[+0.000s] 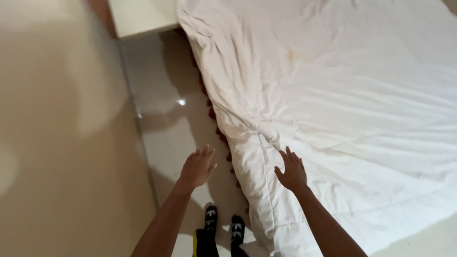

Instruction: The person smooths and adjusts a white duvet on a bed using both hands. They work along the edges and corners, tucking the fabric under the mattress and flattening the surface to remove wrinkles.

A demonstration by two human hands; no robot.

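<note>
Narrow floor (166, 128) between wall (57, 119), duvet (342, 104)

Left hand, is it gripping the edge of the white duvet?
No, the left hand is open with fingers spread above the tiled floor, apart from the white duvet.

The white duvet (333, 104) lies spread flat across the bed, filling your view from 12 o'clock through 4 o'clock. Its surface is rumpled with shallow creases and bears a faint yellowish mark toward 1 o'clock. Its left edge runs diagonally from 12 o'clock down to 6 o'clock, folded into a thick stitched hem that overhangs the bed side near your feet.
</note>
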